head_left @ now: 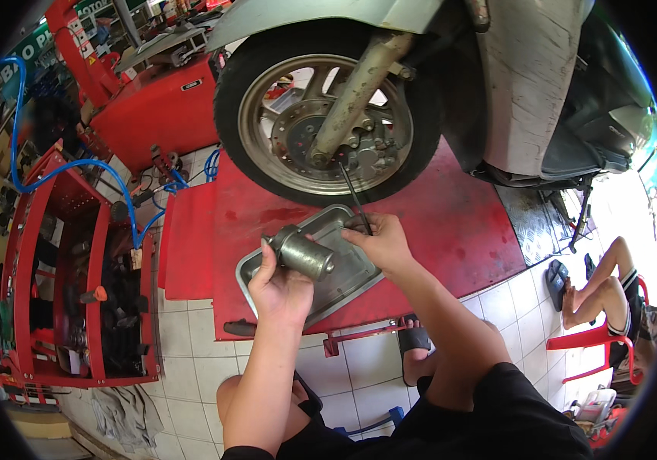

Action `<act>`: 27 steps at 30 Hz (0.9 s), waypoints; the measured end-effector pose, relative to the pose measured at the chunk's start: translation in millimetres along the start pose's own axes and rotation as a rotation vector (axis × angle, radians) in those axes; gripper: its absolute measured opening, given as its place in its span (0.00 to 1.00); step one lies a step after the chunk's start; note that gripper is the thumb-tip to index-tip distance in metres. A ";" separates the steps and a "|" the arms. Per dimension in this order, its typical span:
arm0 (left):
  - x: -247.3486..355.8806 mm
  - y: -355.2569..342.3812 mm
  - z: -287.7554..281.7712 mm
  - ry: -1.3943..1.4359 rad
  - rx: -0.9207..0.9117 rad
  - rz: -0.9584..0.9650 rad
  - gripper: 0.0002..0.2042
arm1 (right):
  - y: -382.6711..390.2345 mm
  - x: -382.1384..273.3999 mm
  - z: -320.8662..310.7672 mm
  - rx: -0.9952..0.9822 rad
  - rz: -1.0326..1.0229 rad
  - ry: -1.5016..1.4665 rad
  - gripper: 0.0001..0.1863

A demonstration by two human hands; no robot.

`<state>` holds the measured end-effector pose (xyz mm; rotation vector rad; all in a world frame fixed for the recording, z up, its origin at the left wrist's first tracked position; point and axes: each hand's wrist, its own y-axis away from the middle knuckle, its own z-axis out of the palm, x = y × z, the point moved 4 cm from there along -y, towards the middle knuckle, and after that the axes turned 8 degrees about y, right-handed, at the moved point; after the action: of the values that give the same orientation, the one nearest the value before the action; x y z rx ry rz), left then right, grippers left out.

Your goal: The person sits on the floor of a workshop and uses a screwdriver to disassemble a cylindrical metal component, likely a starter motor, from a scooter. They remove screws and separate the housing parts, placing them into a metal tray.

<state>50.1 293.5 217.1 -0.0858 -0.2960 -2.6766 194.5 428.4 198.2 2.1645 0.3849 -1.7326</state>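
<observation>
My left hand [278,287] is wrapped around a starter motor [305,254], a dull grey metal cylinder with a small round stub at its near end. It is held tilted above a shallow metal tray [350,285]. My right hand [383,244], over the tray's right side, pinches a thin dark rod-like tool [353,192] that points up and away toward the wheel; its exact kind is unclear. The tray rests on a red lift platform [451,238]. Just beyond it stands the scooter's front wheel [328,126].
A dark-handled tool [239,328] lies at the platform's front edge. To the left is a red tool cart [98,268] with a blue air hose [75,162] running over it. Another person's legs [604,287] and a red chair [593,341] are at the right.
</observation>
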 end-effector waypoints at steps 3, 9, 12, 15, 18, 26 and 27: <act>-2.5 4.1 1.6 0.036 -0.013 -0.057 0.24 | 11.3 -21.6 11.4 -0.018 -0.123 -0.003 0.13; -6.7 2.4 -4.3 0.053 0.003 -0.052 0.22 | 60.0 -80.6 19.6 0.076 -0.457 0.335 0.10; -11.8 4.9 -6.4 0.023 -0.092 -0.050 0.20 | 68.3 -80.2 27.0 0.080 -0.661 0.354 0.11; -14.2 5.2 -6.3 -0.029 -0.081 -0.032 0.15 | 69.8 -77.0 30.3 0.057 -0.646 0.477 0.12; -20.5 9.5 -2.3 -0.074 -0.070 -0.056 0.15 | 70.5 -77.9 29.6 0.046 -0.637 0.472 0.08; -25.9 9.7 -7.5 -0.104 -0.059 -0.099 0.18 | 72.1 -76.7 28.8 0.050 -0.666 0.482 0.09; -26.4 9.1 -8.5 -0.104 -0.053 -0.102 0.18 | 72.0 -75.8 28.5 0.059 -0.669 0.461 0.08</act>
<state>77.7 294.9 207.8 -0.2326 -0.2680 -2.7871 182.6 351.3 273.4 2.6667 1.3152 -1.4998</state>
